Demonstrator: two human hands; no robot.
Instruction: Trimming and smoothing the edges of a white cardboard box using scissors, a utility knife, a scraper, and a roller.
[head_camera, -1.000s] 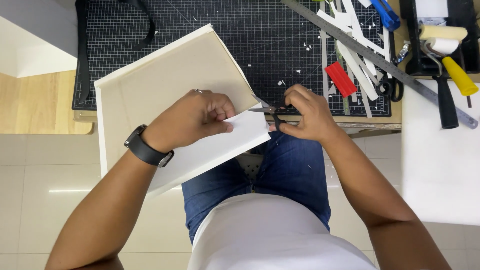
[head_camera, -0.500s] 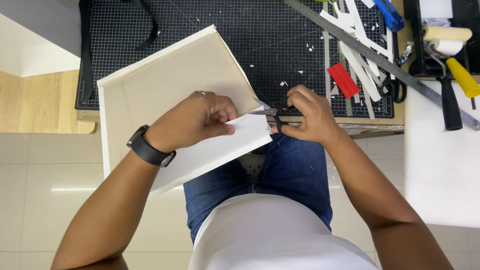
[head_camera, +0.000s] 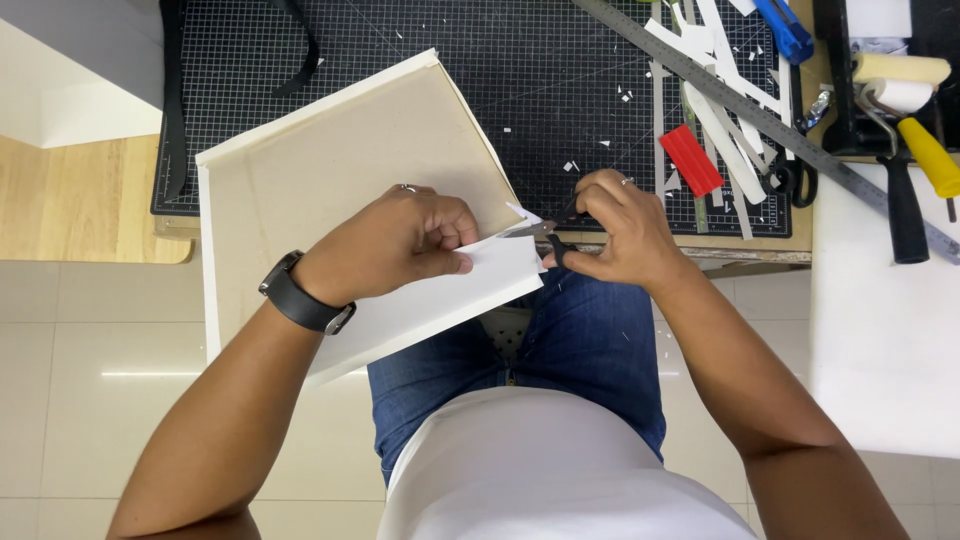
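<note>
1. While my left hand (head_camera: 400, 245) pinches the white paper flap (head_camera: 495, 268) of the flat beige cardboard panel wrapped in white paper (head_camera: 340, 170), fingers clamped on it over my lap, I'm mid-trim at its right corner.
2. My right hand (head_camera: 615, 225) grips small black-handled scissors (head_camera: 545, 235), fingers closed through the loops.
3. Next cut probably needs steady, tiny snips.
4. Smooth paper, stiff matte board; the gridded black cutting mat (head_camera: 560, 90) lies beyond, littered with scraps.

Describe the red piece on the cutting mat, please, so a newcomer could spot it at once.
Start at the black gridded cutting mat and move to its right part, just below the long metal ruler. The red piece lies there among white paper strips, the only red, flat rectangle.
</note>
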